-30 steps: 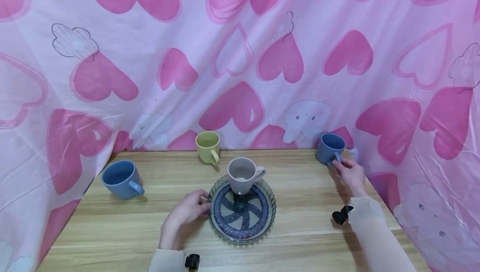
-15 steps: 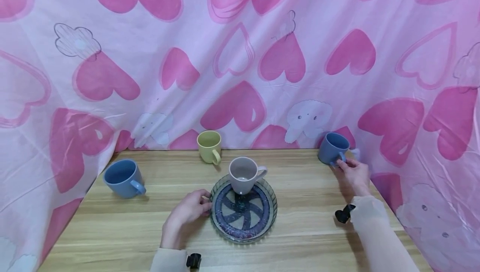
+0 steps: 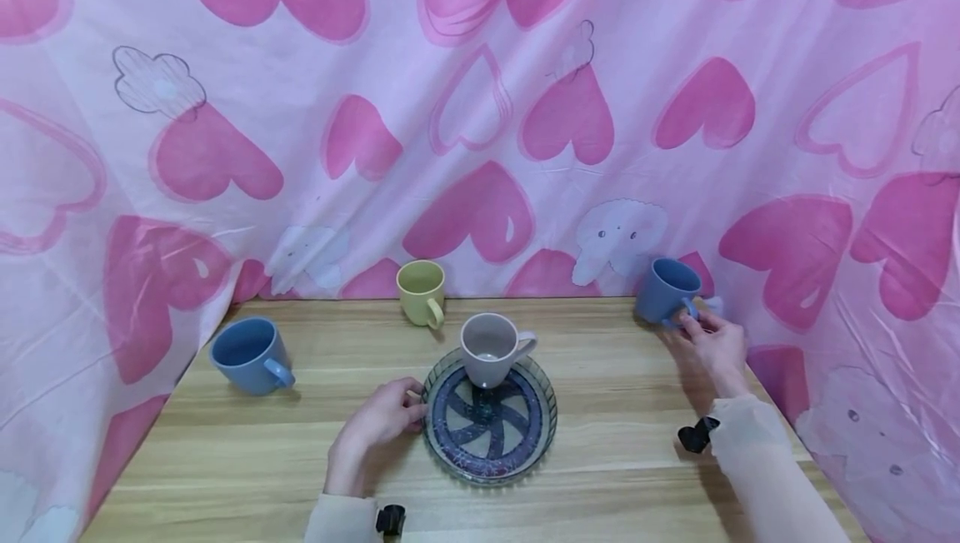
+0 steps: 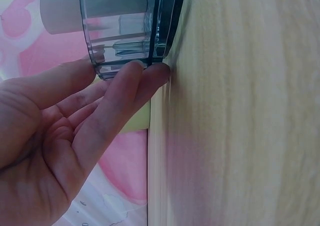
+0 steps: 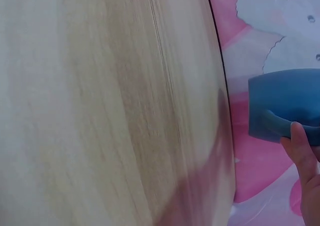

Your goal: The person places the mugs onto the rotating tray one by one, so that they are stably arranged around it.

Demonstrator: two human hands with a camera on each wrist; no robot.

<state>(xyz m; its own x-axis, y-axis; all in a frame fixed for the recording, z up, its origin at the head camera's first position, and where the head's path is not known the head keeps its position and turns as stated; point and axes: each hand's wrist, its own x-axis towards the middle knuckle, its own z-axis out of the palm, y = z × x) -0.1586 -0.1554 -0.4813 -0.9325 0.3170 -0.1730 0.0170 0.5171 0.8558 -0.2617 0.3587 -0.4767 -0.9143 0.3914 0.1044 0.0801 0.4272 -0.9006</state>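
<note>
Seen from the head view, the wooden table (image 3: 615,451) is bounded along its 12 o'clock edge by a heart-printed cloth (image 3: 465,210). The glass dish (image 3: 483,468) is placed well in from the edges, with a pale mug (image 3: 483,360) stood in its 12 o'clock part. The dish's 9 o'clock side is pinched by the left hand (image 3: 384,414). At 2 o'clock from the dish, near the far corner, a blue mug (image 3: 663,297) is gripped at its handle (image 3: 691,307) by the right hand (image 3: 716,350), which is kept close to the table's 3 o'clock edge. Between dish and gripped mug, a broad stretch of wood is seen. At 11 o'clock a yellow-green mug (image 3: 418,301) is set near the far edge; between 9 and 10, a second blue mug (image 3: 255,364) is set by the side edge.

In the left wrist view, one digit is shown at the dish's rim and two fingertips by its base. In the right wrist view, cloth is seen between the gripped mug's base and the table's edge.
</note>
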